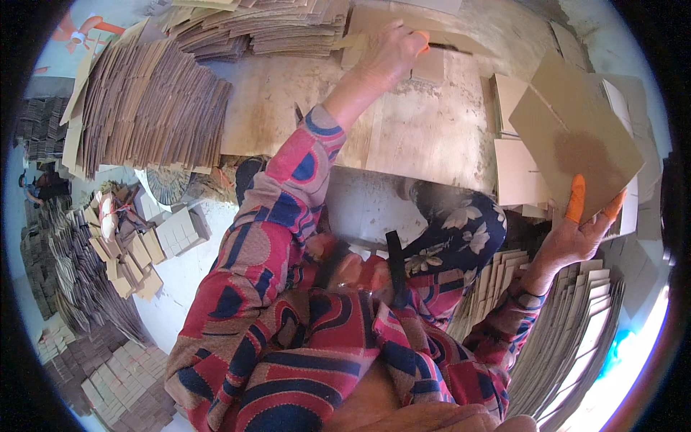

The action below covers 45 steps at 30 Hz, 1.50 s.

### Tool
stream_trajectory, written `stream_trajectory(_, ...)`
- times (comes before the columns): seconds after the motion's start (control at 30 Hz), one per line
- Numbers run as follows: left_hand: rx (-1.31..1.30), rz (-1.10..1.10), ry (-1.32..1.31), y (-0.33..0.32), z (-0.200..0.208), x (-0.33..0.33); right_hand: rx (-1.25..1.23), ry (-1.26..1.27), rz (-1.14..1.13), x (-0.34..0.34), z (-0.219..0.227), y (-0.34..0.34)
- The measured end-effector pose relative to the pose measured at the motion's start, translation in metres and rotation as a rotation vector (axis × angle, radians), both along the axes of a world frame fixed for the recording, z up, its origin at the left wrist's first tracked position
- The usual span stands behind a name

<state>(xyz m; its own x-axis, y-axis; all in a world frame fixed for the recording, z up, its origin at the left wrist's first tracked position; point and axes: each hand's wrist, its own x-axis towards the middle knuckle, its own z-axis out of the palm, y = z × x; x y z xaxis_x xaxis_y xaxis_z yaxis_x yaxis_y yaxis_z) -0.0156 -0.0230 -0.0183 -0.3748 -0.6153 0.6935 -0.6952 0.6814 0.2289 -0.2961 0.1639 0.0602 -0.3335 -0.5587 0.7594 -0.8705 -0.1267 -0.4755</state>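
At the far side of the wooden table, my left hand has its fingers closed at a brown cardboard sheet, which is blurred. An orange cover shows on one fingertip, and a thin dark line lies just right of it; I cannot tell what that line is. On the right, my right hand grips the lower edge of a larger cardboard sheet. That sheet is raised and tilted, with a crease and a darker patch. Two orange-covered fingers show, one on its face.
A leaning stack of cardboard fills the table's left side, with more piles behind it. Flat pieces lie at the right edge. Upright cardboard rows stand low right. Folded pieces and bundles sit on the floor at left.
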Motion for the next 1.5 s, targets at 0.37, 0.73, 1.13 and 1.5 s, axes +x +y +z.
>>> stream_trajectory(0.37, 0.41, -0.009, -0.217, 0.042, 0.015, -0.008, 0.164, -0.079, 0.03, 0.027, 0.065, 0.026)
stream_trajectory(0.73, 0.257, -0.094, -0.227, 0.1, 0.039, -0.002, 0.146, -0.29, 0.404, 0.052, 0.063, 0.037)
stream_trajectory(1.13, 0.337, -0.06, -0.187, 0.128, 0.028, 0.002, 0.363, -0.184, 0.428, 0.071, 0.08, 0.037)
stream_trajectory(1.5, 0.342, -0.112, -0.099, 0.136, 0.032, -0.005, 0.48, -0.029, 0.512, 0.083, 0.045, 0.012)
